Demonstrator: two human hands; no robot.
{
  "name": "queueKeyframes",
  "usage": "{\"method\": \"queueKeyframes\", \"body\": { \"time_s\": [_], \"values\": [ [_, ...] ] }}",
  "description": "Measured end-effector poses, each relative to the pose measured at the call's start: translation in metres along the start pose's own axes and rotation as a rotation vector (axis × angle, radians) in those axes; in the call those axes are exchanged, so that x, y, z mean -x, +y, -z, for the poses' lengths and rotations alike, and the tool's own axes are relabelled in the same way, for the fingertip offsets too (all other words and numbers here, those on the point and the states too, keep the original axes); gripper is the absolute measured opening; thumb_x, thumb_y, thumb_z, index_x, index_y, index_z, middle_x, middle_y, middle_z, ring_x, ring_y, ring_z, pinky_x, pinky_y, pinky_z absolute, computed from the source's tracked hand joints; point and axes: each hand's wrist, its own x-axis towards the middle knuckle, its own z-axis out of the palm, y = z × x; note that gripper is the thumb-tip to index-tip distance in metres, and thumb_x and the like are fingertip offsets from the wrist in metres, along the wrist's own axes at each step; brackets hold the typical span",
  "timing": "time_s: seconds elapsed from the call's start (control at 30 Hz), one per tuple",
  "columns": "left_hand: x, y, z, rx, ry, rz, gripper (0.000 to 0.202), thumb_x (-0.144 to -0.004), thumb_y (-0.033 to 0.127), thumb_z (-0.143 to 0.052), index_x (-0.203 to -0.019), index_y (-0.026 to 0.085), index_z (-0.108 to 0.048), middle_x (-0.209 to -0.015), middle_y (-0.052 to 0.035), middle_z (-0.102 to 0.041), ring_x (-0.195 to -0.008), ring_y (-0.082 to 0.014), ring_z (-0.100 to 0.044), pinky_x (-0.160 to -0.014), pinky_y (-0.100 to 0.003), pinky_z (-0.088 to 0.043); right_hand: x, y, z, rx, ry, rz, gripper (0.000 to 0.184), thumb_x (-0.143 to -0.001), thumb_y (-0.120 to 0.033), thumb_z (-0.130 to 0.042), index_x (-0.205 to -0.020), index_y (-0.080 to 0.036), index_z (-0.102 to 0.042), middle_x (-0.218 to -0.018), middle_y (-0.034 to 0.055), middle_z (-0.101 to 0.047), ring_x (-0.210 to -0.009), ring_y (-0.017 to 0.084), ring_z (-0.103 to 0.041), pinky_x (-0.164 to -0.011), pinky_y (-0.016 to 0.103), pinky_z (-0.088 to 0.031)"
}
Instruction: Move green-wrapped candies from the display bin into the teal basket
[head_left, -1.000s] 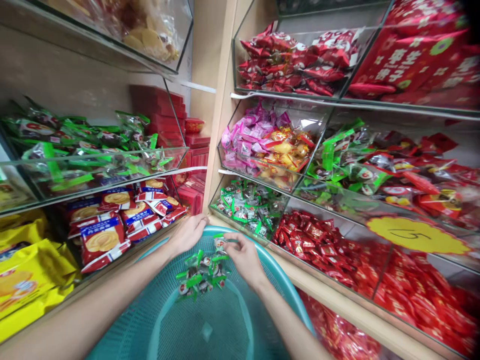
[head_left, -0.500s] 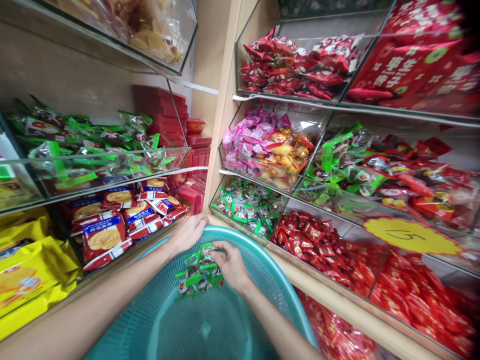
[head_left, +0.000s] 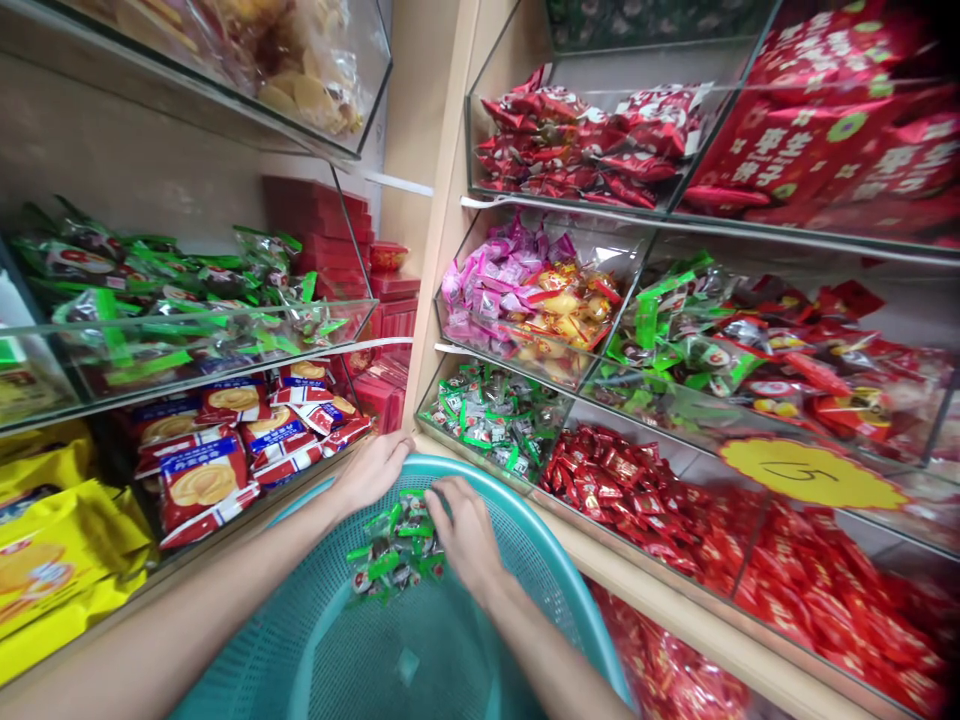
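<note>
A teal plastic basket (head_left: 551,560) with mesh sides stands in front of me. My left hand (head_left: 373,470) is closed over its far rim, fingers pointing away and partly hidden. Inside the basket, a small heap of green-and-clear wrapped sweets (head_left: 394,550) lies against the far wall. My right hand (head_left: 466,530) reaches in from the right, fingers curled down and closed on the heap's right edge. The fingertips are partly hidden, so how many sweets they pinch does not show.
Glass-fronted shelves hold small green packets (head_left: 495,415), red-wrapped sweets (head_left: 630,480), purple packets (head_left: 491,275) and red bags (head_left: 592,130) on the right. Left are biscuit packs (head_left: 202,475) and yellow bags (head_left: 60,560). A yellow price tag (head_left: 810,473) hangs at right.
My right hand has shifted slightly, its back turned more upward and its fingers lower against the sweets. My left hand stays at the rim. The camera view has moved slightly.
</note>
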Motion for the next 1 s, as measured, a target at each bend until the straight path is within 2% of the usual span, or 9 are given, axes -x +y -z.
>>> {"method": "queueKeyframes", "body": {
  "time_s": [0.17, 0.27, 0.43, 0.73, 0.83, 1.0],
  "values": [
    [0.0, 0.002, 0.001, -0.01, -0.008, -0.004, 0.036, -0.086, 0.033, -0.025, -0.078, 0.021, -0.058, -0.076, -0.0021, -0.065, -0.074, -0.0189, -0.06, -0.07, -0.026, -0.041, -0.011, 0.005, 0.031, 0.142, 0.241, 0.056, 0.026, -0.092, -0.028, -0.036, -0.102, -0.017, -0.058, -0.098, 0.0073, -0.059, -0.095, 0.019, -0.05, -0.085, 0.032, -0.038],
    [0.0, 0.002, 0.0, -0.023, -0.016, -0.002, 0.035, -0.087, 0.032, -0.025, -0.08, 0.021, -0.058, -0.076, -0.0021, -0.064, -0.073, -0.0187, -0.06, -0.069, -0.026, -0.04, -0.014, 0.018, 0.041, 0.318, 0.317, 0.036, 0.026, -0.09, -0.032, -0.04, -0.103, -0.017, -0.057, -0.105, 0.0094, -0.057, -0.1, 0.021, -0.048, -0.087, 0.037, -0.035],
    [0.0, 0.002, 0.0, -0.035, -0.016, -0.005, 0.034, -0.087, 0.031, -0.025, -0.077, 0.021, -0.056, -0.074, -0.0021, -0.063, -0.073, -0.0186, -0.059, -0.067, -0.026, -0.039, -0.018, 0.032, 0.039, 0.478, 0.264, 0.065, 0.03, -0.089, -0.038, -0.042, -0.102, -0.017, -0.059, -0.118, 0.0126, -0.053, -0.111, 0.025, -0.043, -0.093, 0.044, -0.029],
    [0.0, 0.0, -0.001, -0.02, -0.018, 0.002, 0.034, -0.086, 0.031, -0.025, -0.077, 0.021, -0.056, -0.074, -0.0023, -0.062, -0.073, -0.0188, -0.059, -0.068, -0.026, -0.039, -0.04, 0.028, 0.038, 0.529, 0.165, 0.05, 0.043, -0.088, -0.051, -0.038, -0.083, -0.018, -0.067, -0.122, 0.0096, -0.054, -0.113, 0.028, -0.039, -0.089, 0.046, -0.031],
    [0.0, -0.002, -0.002, -0.013, -0.012, -0.001, 0.034, -0.086, 0.031, -0.025, -0.078, 0.021, -0.057, -0.074, -0.0022, -0.062, -0.073, -0.0185, -0.059, -0.068, -0.026, -0.04, -0.039, 0.029, 0.037, 0.568, 0.144, 0.07, 0.045, -0.089, -0.05, -0.036, -0.09, -0.018, -0.067, -0.127, 0.0091, -0.052, -0.115, 0.028, -0.038, -0.091, 0.047, -0.03],
    [0.0, -0.001, -0.001, 0.004, -0.024, 0.018, 0.035, -0.086, 0.032, -0.026, -0.08, 0.021, -0.059, -0.079, -0.0027, -0.065, -0.077, -0.0193, -0.06, -0.073, -0.027, -0.042, -0.034, 0.033, 0.035, 0.589, 0.156, 0.109, 0.045, -0.09, -0.046, -0.034, -0.111, -0.015, -0.059, -0.134, 0.0109, -0.046, -0.12, 0.028, -0.036, -0.095, 0.046, -0.027]
  ]
}}
